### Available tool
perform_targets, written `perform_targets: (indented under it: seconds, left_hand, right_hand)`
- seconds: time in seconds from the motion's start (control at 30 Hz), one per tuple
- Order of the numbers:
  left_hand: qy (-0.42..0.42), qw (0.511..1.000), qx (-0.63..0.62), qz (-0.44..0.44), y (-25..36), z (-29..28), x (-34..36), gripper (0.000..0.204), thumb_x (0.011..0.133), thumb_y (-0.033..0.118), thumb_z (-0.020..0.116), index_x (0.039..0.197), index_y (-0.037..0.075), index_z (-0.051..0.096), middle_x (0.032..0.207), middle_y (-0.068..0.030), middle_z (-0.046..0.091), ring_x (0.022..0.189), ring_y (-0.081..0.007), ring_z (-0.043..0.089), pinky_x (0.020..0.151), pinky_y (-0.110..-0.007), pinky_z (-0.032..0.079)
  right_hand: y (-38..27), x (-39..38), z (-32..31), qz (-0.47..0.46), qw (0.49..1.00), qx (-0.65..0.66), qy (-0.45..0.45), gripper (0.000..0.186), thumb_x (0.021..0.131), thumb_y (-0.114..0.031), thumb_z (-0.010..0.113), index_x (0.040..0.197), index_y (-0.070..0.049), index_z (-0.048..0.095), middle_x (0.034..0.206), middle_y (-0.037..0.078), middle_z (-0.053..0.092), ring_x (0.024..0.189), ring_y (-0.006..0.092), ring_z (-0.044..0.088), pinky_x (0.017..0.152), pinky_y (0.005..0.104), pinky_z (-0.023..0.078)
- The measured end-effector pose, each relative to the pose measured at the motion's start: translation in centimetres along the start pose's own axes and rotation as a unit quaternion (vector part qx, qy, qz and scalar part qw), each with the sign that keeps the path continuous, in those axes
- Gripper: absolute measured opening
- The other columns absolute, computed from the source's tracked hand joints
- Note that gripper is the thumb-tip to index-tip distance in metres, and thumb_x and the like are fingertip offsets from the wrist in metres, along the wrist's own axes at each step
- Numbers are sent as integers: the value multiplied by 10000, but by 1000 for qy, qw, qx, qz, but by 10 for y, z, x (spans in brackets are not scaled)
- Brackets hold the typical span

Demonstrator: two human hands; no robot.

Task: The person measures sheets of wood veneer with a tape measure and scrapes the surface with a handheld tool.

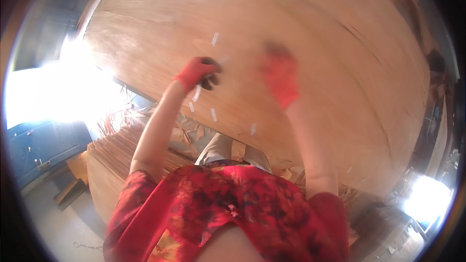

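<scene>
A broad pale wooden sheet (330,29) spans most of the view, with several short white strips (213,114) stuck on it. My left hand (202,73), in a red glove with dark fingers, is over the sheet, fingers curled on a white strip (196,92) that hangs below them. My right hand (279,75), gloved the same way, is to the right over the sheet. It is smeared by motion, so its fingers and anything in them cannot be made out.
A stack of thin wooden sheets (107,165) lies at the lower left, beside scraps (187,128) beneath the sheet's near edge. A blue panel (48,145) is at the far left. My legs (218,148) show below the sheet. Bright glare hides parts of both sides.
</scene>
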State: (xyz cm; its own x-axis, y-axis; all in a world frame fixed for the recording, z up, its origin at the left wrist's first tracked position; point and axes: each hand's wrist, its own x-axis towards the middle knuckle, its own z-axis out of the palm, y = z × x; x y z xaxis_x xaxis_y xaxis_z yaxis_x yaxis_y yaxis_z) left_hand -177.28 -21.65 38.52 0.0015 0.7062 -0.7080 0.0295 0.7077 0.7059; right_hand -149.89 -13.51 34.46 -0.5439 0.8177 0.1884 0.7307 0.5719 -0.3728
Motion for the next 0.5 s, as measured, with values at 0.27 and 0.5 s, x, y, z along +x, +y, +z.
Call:
perform_targets:
  seconds: [0.27, 0.5]
  left_hand:
    - [-98, 987, -120, 37, 4, 136, 74, 260, 911, 210, 679, 1029, -21, 673, 808, -141, 697, 659, -218, 700, 533, -336, 588]
    - [-64, 982, -175, 3, -7, 154, 78, 260, 928, 201, 661, 1034, -36, 660, 832, -163, 715, 684, -251, 717, 552, -371, 605]
  right_hand:
    - [76, -88, -28, 94, 990, 64, 88, 515, 873, -146, 646, 1375, -83, 548, 1378, 86, 578, 1278, 333, 490, 1054, 452, 402]
    - [73, -61, 2, -35, 996, 80, 1, 498, 868, -69, 609, 1357, -158, 578, 1412, 44, 568, 1291, 290, 498, 1034, 429, 415]
